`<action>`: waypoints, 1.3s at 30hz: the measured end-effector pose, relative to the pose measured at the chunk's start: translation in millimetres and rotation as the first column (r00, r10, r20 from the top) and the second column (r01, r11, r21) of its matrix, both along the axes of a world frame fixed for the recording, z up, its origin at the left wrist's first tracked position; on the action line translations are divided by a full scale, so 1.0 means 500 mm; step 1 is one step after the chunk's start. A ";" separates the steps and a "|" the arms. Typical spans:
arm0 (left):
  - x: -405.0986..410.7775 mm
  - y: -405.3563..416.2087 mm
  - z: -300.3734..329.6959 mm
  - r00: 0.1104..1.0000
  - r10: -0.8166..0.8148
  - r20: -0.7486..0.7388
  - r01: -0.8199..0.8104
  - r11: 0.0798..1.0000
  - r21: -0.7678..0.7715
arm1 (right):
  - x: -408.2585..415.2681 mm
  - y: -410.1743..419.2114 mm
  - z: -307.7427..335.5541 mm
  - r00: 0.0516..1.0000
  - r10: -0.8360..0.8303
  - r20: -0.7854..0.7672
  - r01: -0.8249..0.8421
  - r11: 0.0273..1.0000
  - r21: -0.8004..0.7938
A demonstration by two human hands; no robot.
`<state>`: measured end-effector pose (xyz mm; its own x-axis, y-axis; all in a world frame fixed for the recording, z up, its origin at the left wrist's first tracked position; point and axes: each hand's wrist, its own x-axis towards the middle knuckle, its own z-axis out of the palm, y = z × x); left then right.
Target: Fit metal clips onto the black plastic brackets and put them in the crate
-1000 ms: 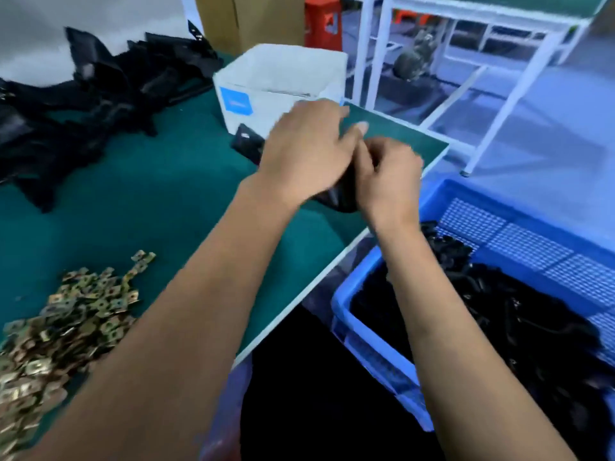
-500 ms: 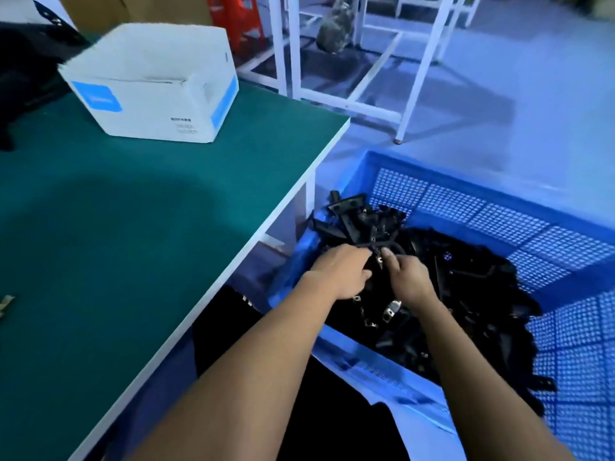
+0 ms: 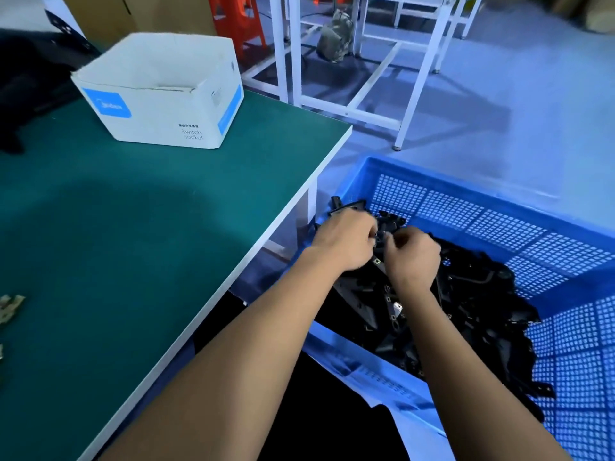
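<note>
Both my hands are down in the blue mesh crate (image 3: pixel 432 176) beside the table, over its heap of black plastic brackets (image 3: pixel 476 294). My left hand (image 3: pixel 346 242) and my right hand (image 3: pixel 414 257) have curled fingers and grip one black bracket (image 3: pixel 380 249) between them. A metal clip shows on it just below my knuckles. Other brackets in the heap carry clips too. A few loose metal clips (image 3: pixel 8 307) lie at the left edge of the green table (image 3: pixel 149 234).
A white cardboard box (image 3: pixel 159 91) stands open at the table's far side. Dark bracket parts (image 3: pixel 20 81) lie at the far left. White table frames (image 3: pixel 352 108) and a red stool (image 3: pixel 238 24) stand on the floor beyond. The table's white edge runs close to the crate.
One second ago both hands held a bracket above the table's corner. They have since swung right and down into the crate, where they have stayed for the last half second.
</note>
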<state>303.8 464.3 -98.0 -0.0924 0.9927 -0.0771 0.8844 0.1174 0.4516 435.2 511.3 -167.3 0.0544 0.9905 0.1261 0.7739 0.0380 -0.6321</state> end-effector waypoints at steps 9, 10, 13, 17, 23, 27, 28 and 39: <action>-0.221 -0.112 0.177 0.825 0.231 0.515 -0.489 0.748 0.448 | -0.262 -0.087 0.236 0.902 0.419 -0.107 -0.341 0.841 0.419; -0.265 -0.148 0.188 0.807 0.283 0.518 -0.541 0.706 0.457 | -0.316 -0.114 0.252 0.863 0.496 -0.100 -0.413 0.804 0.427; -0.378 -0.250 0.209 0.739 0.459 0.493 -0.668 0.590 0.452 | -0.459 -0.193 0.284 0.722 0.688 -0.069 -0.631 0.697 0.342; -0.519 -0.400 0.213 0.594 0.733 0.332 -0.776 0.414 0.475 | -0.648 -0.299 0.298 0.489 0.871 -0.045 -0.860 0.491 0.143; -0.706 -0.613 0.182 0.227 0.972 0.059 -0.934 0.200 0.297 | -0.886 -0.455 0.303 0.189 0.982 -0.001 -0.980 0.188 -0.062; -0.777 -0.670 0.167 0.141 0.921 0.364 -0.987 0.103 0.122 | -0.988 -0.524 0.310 0.075 0.995 -0.069 -0.988 0.065 -0.138; -0.786 -0.676 0.168 0.149 0.899 0.413 -0.987 0.111 0.114 | -1.003 -0.535 0.310 0.043 0.996 -0.075 -0.990 0.032 -0.134; -0.774 -0.799 0.163 0.037 0.535 0.844 -0.998 -0.031 0.063 | -0.939 -0.602 0.347 -0.244 0.929 -0.278 -0.945 -0.163 0.284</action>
<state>-83.0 65.0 -16.7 -0.9983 -0.0147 -0.0564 -0.0575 0.0878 0.9945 -34.5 210.2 6.0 -0.9215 -0.0691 0.3822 -0.3630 0.5032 -0.7842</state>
